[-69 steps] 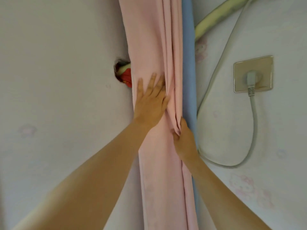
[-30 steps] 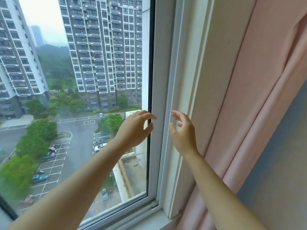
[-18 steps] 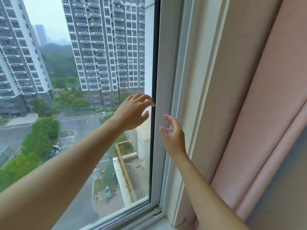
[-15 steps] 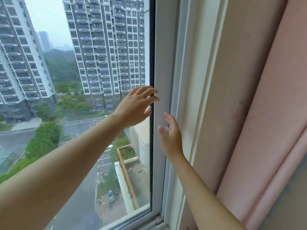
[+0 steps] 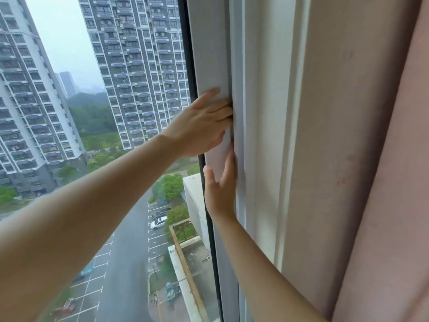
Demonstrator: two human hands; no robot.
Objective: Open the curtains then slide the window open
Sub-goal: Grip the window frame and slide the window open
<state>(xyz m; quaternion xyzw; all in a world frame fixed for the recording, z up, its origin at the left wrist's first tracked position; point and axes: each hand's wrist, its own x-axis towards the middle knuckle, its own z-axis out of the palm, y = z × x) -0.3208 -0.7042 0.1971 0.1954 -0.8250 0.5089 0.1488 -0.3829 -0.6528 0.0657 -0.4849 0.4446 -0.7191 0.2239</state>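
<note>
The window's white sliding sash stile [image 5: 209, 54] runs top to bottom just right of the glass [image 5: 104, 112]. My left hand [image 5: 202, 126] lies on the stile, its fingertips hooked into the seam between stile and outer frame [image 5: 262, 112]. Just below it, my right hand [image 5: 220, 189] presses flat on the same stile, fingers pointing up along the seam. The pink curtain [image 5: 399, 182] hangs bunched at the far right, drawn off the glass. The sash sits against the frame with no gap showing.
A beige wall reveal [image 5: 325, 135] stands between the white frame and the curtain. Through the glass are tall apartment blocks, trees and a car park far below. Both my forearms reach in from the lower left and bottom.
Earlier both hands held the bunched curtain at the wall. Since then they hovered apart near the window; now both have landed on the sash stile, left fingers in the seam.
</note>
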